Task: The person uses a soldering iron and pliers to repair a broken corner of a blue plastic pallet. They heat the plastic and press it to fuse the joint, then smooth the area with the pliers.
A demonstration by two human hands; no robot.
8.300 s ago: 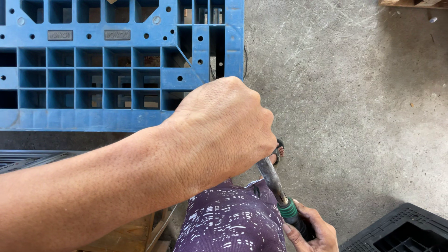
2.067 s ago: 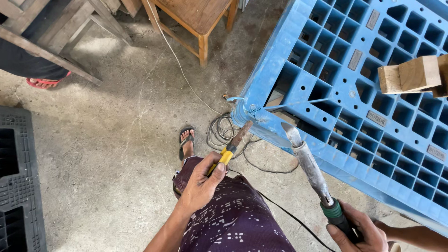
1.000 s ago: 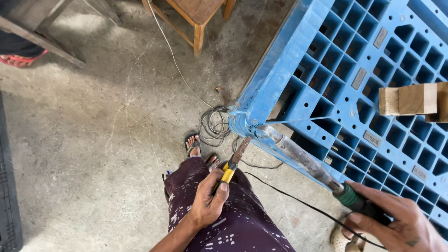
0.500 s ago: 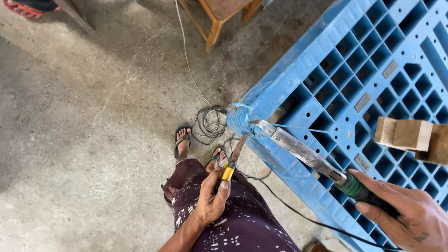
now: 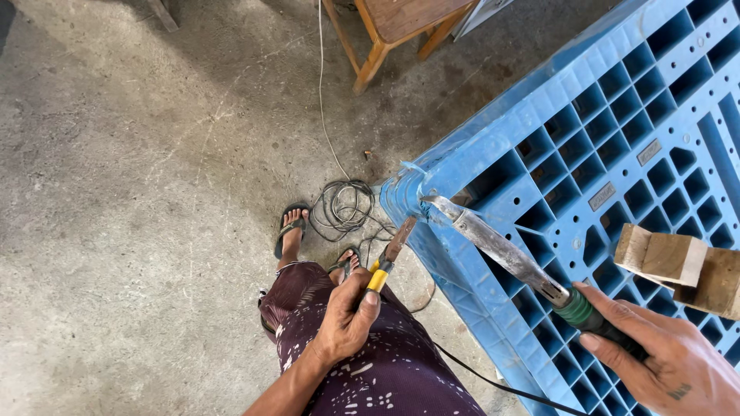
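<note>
Our right hand [image 5: 663, 358] grips a green-handled iron [image 5: 501, 250], its grimy metal tip on the blue pallet [image 5: 617, 146] corner; our left hand [image 5: 347, 320] clasps yellow-handled pliers [image 5: 389, 258] beside it.

Place: workshop, rough one
Floor: bare stained concrete [image 5: 139, 192]
Signs: blue plastic pallet [image 5: 617, 139], coiled cable [image 5: 347, 208], wood blocks [image 5: 678, 266], wooden stool [image 5: 401, 23]

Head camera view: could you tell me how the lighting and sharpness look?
Head view: even daylight, soft shadow across the upper concrete floor; blue pallet bright, no glare; left hand with pliers and right hand with metal tool sharp; edges slightly wide-angle.
</note>
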